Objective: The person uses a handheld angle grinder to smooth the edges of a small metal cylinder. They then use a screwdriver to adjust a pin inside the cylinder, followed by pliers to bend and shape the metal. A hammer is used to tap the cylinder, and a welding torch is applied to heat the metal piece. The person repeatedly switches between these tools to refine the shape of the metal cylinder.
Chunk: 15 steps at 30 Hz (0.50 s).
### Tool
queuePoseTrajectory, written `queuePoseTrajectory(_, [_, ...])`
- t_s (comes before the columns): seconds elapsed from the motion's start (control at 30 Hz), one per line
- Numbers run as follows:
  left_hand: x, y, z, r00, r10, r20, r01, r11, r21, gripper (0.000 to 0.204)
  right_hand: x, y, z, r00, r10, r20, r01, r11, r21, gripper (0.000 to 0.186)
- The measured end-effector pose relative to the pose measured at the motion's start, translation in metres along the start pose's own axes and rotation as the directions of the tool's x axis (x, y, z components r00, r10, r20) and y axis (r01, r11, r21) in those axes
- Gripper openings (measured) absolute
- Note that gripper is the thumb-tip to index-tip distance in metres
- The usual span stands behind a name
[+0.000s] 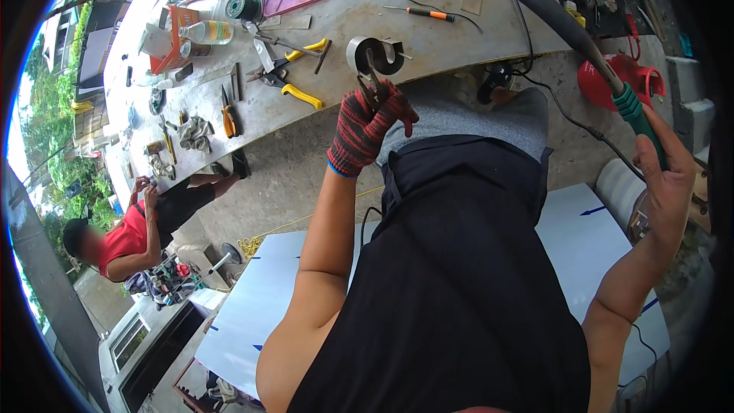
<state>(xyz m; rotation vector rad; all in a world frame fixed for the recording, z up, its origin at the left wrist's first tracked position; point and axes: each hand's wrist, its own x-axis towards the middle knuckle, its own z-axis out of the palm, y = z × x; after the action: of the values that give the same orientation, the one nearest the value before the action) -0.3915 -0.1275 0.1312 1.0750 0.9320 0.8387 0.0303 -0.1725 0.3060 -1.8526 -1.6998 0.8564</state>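
My left hand (369, 122), in a red-and-black striped knit glove, is closed around dark pliers (371, 80). The pliers' jaws reach a short, shiny metal cylinder (356, 53) with a curled strip beside it at the table's near edge; whether they grip it is hard to see. Bare and raised at the right, my right hand (667, 164) is wrapped around the green handle of a long corded tool (558, 19). Its thick dark shaft slants up and left to a pointed end over the table, resembling a large soldering iron.
On the metal table (352, 15) lie yellow-handled snips (302, 95), orange pliers (229, 118), a screwdriver (432, 14), a bottle (206, 32) and a pink tray (267, 0). A red tank (612, 80) stands right, near trailing cords. Another person (130, 237) works at the left.
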Motion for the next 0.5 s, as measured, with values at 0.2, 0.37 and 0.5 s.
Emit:
queuePoseTrajectory(0.2, [-0.004,-0.004,0.012,0.994,-0.103,0.031,0.107,0.970,-0.219,0.025,0.004,0.027,0.004,0.996,0.079,-0.048,-0.072,0.990,0.121,0.043])
queuePoseTrajectory(0.37, [-0.003,-0.006,0.017,0.986,-0.167,0.013,0.165,0.950,-0.264,0.026,0.006,0.032,0.005,0.992,0.114,-0.049,-0.107,0.986,0.129,0.042])
queuePoseTrajectory(0.5, [-0.003,-0.010,0.018,0.985,-0.171,0.007,0.166,0.951,-0.261,0.025,0.008,0.036,0.007,0.991,0.121,-0.050,-0.115,0.986,0.120,0.042])
